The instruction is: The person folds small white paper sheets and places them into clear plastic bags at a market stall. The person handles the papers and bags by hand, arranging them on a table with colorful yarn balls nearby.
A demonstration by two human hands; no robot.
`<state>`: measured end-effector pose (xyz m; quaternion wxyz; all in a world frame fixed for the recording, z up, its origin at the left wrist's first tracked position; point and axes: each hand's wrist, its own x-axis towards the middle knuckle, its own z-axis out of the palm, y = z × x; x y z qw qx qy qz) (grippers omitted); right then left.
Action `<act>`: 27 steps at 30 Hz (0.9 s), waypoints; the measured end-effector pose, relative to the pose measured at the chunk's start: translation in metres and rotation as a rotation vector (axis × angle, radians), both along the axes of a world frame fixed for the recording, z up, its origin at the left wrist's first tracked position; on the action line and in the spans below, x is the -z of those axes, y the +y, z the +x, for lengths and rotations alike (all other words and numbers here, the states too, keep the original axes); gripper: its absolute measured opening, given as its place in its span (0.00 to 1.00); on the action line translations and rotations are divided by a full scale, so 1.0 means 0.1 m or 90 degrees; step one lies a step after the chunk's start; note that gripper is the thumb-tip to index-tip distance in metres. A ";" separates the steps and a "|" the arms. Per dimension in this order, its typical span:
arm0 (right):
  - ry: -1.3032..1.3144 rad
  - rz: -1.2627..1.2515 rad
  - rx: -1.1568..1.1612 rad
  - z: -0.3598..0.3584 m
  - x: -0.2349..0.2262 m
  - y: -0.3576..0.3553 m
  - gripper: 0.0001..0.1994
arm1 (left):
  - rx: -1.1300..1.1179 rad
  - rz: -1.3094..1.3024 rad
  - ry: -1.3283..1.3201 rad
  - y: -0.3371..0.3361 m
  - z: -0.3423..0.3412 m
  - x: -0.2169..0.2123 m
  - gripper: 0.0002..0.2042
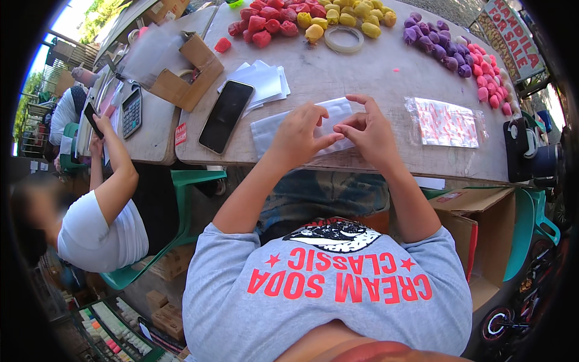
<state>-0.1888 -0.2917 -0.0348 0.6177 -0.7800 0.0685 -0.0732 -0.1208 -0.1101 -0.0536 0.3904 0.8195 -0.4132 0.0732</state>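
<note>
A stack of clear plastic bags (263, 134) lies flat at the table's near edge, with both my hands over it. My left hand (297, 136) has its fingers curled and its thumb stretched toward the right, with a gap between thumb and forefinger. Close beside it, my right hand (371, 133) pinches thumb and fingertips together, while the forefinger reaches over the stack's far edge. Whatever the pinch holds is too thin or clear to make out. To the right lies a clear packet with red-and-white printed pieces (446, 123). A black-screened phone (227, 116) is left of the stack.
Red (256, 24), yellow (371, 29), purple (443, 45) and pink wrapped bundles (491, 75) line the far side around a tape roll (344, 40). White papers (262, 83), an open carton (190, 72) and a calculator (131, 111) lie leftward. A seated co-worker (102, 235) holds a phone.
</note>
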 end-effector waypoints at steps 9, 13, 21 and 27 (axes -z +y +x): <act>0.106 0.142 -0.049 0.21 -0.04 -0.04 0.18 | 0.122 -0.103 0.091 0.19 0.11 0.00 0.08; -0.077 -0.160 -0.127 0.77 -0.05 -0.18 0.14 | 0.174 -0.019 -0.056 0.30 0.14 -0.10 0.05; -0.387 -0.654 -0.364 1.55 0.17 0.30 0.11 | 0.157 0.052 -0.030 0.29 0.08 -0.19 0.05; -0.351 -0.547 -0.359 1.34 -0.01 0.23 0.06 | 0.070 -0.082 0.124 0.32 -0.04 -0.04 0.06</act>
